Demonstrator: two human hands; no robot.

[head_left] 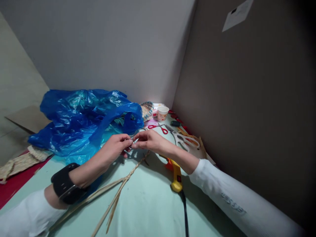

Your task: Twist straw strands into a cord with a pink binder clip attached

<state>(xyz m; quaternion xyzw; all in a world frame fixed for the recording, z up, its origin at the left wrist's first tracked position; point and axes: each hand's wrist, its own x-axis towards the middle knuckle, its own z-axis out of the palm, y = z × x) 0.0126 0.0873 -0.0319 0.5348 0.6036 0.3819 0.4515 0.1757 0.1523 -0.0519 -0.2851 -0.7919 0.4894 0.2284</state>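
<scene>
We took this for a small handicraft workspace set in a corner; two plain partitions, a grey back panel [118, 49] and a darker right-hand panel [242, 98], met behind the table like the sides of a booth, and a paper sheet [238, 15] hung on the darker one; a pale green cover [148, 204] lay over the tabletop; we read craft in the braided straw-like strands [127, 178], the small woven basket [147, 112], the red-handled scissors [164, 131], the white-handled scissors [179, 138], the dark spool [175, 123] and a yellow corded tool [177, 181] resembling a glue gun; whether a home or a shop surrounded it, we could not tell.
</scene>
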